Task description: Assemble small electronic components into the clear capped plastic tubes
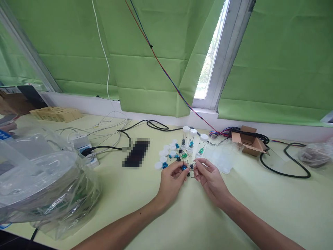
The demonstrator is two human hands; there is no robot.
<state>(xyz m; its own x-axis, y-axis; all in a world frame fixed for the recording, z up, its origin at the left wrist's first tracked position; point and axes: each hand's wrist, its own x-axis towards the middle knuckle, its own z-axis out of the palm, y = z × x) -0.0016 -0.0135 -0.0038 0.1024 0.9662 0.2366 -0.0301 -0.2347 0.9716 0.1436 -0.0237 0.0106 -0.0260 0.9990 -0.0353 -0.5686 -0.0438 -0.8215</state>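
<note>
My left hand is closed in a pinch on a small blue component just above the pale green table. My right hand is closed in a pinch beside it, on a small dark part with thin wire legs. The two hands almost touch at the fingertips. Just beyond them lie several white caps and small blue, green and black components. Three clear tubes with white caps stand upright behind these, each with a small part inside.
A large clear plastic bag fills the left. A white power strip, white and black cables and a dark blurred object lie left of centre. An open cardboard box, clear bags and a black cable loop are right.
</note>
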